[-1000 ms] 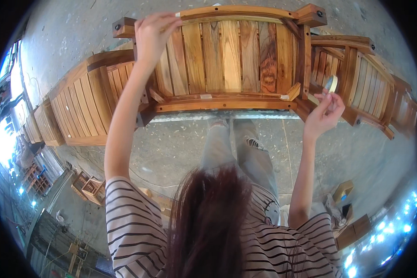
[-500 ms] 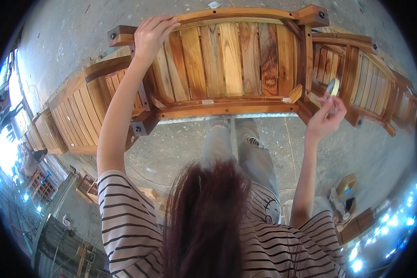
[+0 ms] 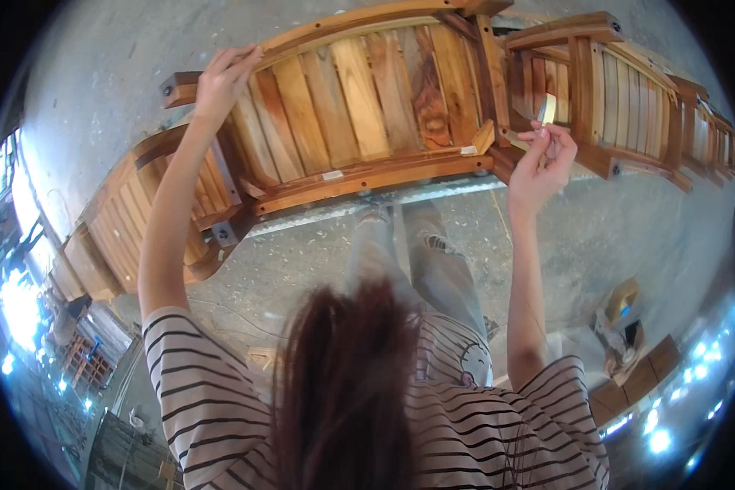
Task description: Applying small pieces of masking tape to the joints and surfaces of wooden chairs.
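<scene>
A slatted wooden frame (image 3: 359, 91), its boards in mixed brown tones, lies across in front of me. My left hand (image 3: 219, 86) is closed at the left end of its curved far rail (image 3: 335, 28), the fingertips pressed on the wood. Between the closed fingertips of my right hand (image 3: 543, 162) is a narrow roll of pale tape (image 3: 549, 109), held upright just off the frame's right end. Two short pale strips, one on the left (image 3: 332, 175) and one on the right (image 3: 469, 150), sit on the near rail (image 3: 367, 178).
More slatted wooden pieces stand in a row, on the right (image 3: 629, 98) and on the left (image 3: 131, 212). Below the near rail is concrete floor (image 3: 302, 261) with pale flecks. At the lower right lie a brown roll (image 3: 623, 299) and boxes (image 3: 637, 380).
The view has shifted and tilted, so the frame now appears slanted and farther up and left. My left hand stays at the far rail; the tape roll is still in my right hand.
</scene>
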The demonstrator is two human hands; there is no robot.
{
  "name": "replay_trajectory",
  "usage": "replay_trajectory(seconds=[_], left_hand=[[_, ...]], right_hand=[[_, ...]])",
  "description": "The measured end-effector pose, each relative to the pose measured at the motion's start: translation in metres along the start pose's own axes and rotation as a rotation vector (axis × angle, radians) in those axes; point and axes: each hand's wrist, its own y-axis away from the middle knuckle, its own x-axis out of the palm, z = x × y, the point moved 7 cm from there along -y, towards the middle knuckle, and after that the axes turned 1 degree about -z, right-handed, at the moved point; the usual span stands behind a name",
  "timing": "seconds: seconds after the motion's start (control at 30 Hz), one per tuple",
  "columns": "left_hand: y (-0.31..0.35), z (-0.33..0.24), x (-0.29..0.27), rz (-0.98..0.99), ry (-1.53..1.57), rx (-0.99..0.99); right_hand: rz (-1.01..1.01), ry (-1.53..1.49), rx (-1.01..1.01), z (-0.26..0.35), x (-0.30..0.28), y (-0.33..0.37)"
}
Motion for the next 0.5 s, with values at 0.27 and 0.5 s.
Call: replay_trajectory(seconds=[0.27,0.5], left_hand=[[-0.006,0.012,0.002,0.129,0.121,-0.325],[-0.013,0.016,0.005,0.230,0.068,-0.360]], right_hand=[[0.101,0.043,0.077,-0.002,0.004,-0.003],[0.223,0.301,0.046,-0.010,0.015,-0.003]])
